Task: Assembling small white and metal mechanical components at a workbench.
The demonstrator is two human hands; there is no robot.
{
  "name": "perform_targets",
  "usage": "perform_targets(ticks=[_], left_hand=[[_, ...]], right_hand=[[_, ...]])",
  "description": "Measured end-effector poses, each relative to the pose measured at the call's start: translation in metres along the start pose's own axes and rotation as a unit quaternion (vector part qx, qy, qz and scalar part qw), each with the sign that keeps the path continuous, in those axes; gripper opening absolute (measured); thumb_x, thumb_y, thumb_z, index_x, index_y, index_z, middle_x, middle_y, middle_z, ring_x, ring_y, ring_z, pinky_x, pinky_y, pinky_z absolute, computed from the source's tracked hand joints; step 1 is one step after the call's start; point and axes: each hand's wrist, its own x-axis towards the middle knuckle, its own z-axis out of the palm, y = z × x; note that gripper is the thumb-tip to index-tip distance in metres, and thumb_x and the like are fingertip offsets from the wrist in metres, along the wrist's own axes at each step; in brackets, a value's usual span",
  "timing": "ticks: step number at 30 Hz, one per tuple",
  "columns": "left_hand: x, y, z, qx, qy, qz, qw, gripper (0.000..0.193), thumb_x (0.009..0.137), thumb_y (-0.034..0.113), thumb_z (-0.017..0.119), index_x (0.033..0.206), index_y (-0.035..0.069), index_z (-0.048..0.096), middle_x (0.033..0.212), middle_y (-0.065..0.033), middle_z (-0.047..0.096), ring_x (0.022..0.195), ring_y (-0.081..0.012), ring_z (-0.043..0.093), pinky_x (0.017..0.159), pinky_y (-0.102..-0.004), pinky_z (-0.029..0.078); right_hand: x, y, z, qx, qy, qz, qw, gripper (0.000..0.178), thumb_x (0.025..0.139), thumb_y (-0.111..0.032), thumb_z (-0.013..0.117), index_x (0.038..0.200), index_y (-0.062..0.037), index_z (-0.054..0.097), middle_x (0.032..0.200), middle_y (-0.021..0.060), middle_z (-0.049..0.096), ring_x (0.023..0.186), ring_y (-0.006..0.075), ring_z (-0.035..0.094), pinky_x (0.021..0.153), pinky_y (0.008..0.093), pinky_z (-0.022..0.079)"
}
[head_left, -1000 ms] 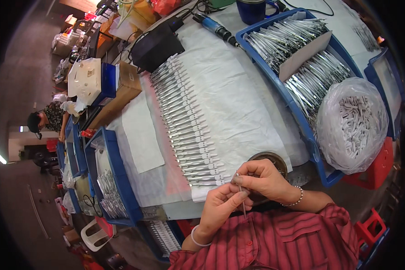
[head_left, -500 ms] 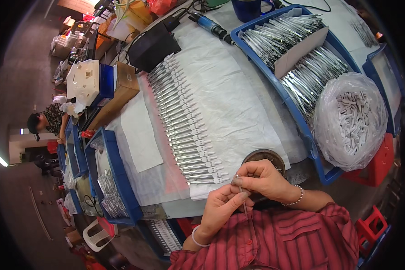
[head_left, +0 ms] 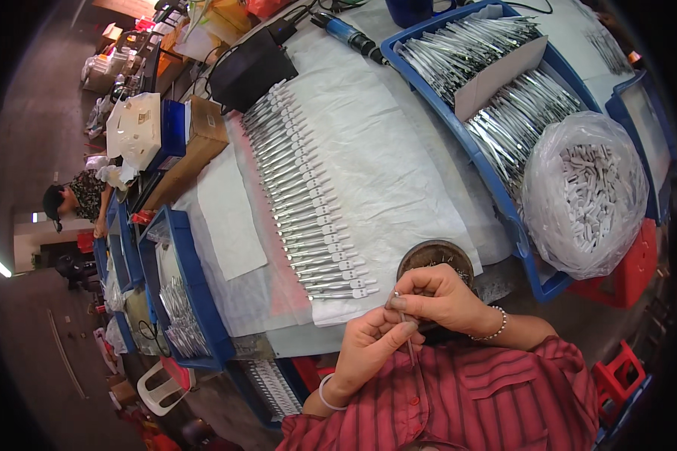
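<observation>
My left hand (head_left: 370,344) is closed around a thin metal rod (head_left: 408,340), which stands tilted in front of my shirt. My right hand (head_left: 445,302) pinches at the rod's upper end with thumb and forefinger; any small part between those fingertips is hidden. Just behind the right hand sits a round brown dish (head_left: 432,252) with tiny pieces in it, partly covered by the hand. To the left, a long row of silver rods with white end pieces (head_left: 308,203) lies side by side on white and pink sheets.
At the right stands a blue crate (head_left: 470,146) of loose silver rods, split by a cardboard divider (head_left: 500,79). A clear bag (head_left: 541,203) of small white parts rests at its near end. A blue power screwdriver (head_left: 346,34) lies at the back. Another blue crate (head_left: 203,293) stands left; a person (head_left: 90,192) works beyond.
The view has shifted slightly, so the table appears a little higher and further left. Both hands keep the same grip on the rod.
</observation>
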Motion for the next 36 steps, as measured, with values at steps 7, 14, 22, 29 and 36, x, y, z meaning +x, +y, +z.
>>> perform_targets(ticks=[7,14,22,29,36], left_hand=[[0.000,-0.004,0.001,-0.023,-0.007,-0.015,1.000,0.016,0.090,0.008,0.052,0.094,-0.006,0.056,0.077,-0.0140,0.063,0.067,-0.0180,0.062,0.062,-0.0278,0.051],[0.000,-0.007,0.001,-0.041,-0.019,-0.022,0.999,0.015,0.090,0.009,0.052,0.094,-0.006,0.056,0.077,-0.0139,0.063,0.067,-0.0186,0.062,0.063,-0.0288,0.052],[-0.005,-0.015,0.000,-0.044,-0.047,-0.016,0.998,0.016,0.091,0.010,0.052,0.098,-0.004,0.056,0.080,-0.0104,0.063,0.072,-0.0149,0.061,0.066,-0.0266,0.051],[-0.008,-0.019,0.001,-0.050,-0.045,-0.037,0.997,0.018,0.090,0.011,0.053,0.097,-0.006,0.056,0.079,-0.0130,0.063,0.070,-0.0179,0.062,0.066,-0.0295,0.052],[-0.014,-0.027,0.000,-0.076,-0.053,-0.046,0.995,0.018,0.090,0.010,0.052,0.097,-0.006,0.056,0.079,-0.0132,0.063,0.070,-0.0194,0.063,0.066,-0.0302,0.053]], right_hand=[[-0.004,0.008,-0.003,0.022,0.009,0.018,1.000,0.014,0.089,-0.010,0.056,0.085,0.0025,0.058,0.072,0.0031,0.059,0.058,0.0060,0.054,0.050,0.0201,0.043],[-0.007,0.009,-0.002,0.021,0.009,0.011,1.000,0.014,0.089,-0.010,0.056,0.085,0.0029,0.057,0.072,0.0034,0.059,0.057,0.0064,0.055,0.048,0.0205,0.044],[-0.014,0.014,-0.002,-0.007,0.015,0.007,1.000,0.012,0.089,-0.010,0.057,0.086,0.0018,0.058,0.074,0.0015,0.060,0.065,0.0037,0.053,0.056,0.0193,0.044],[-0.020,0.020,0.000,-0.012,0.027,0.011,0.999,0.013,0.088,-0.011,0.058,0.083,0.0011,0.059,0.070,-0.0003,0.058,0.062,0.0028,0.051,0.054,0.0189,0.041],[-0.025,0.022,0.006,-0.014,0.035,0.017,0.999,0.014,0.088,-0.011,0.058,0.081,0.0005,0.058,0.068,-0.0012,0.057,0.059,0.0025,0.049,0.052,0.0186,0.040]])
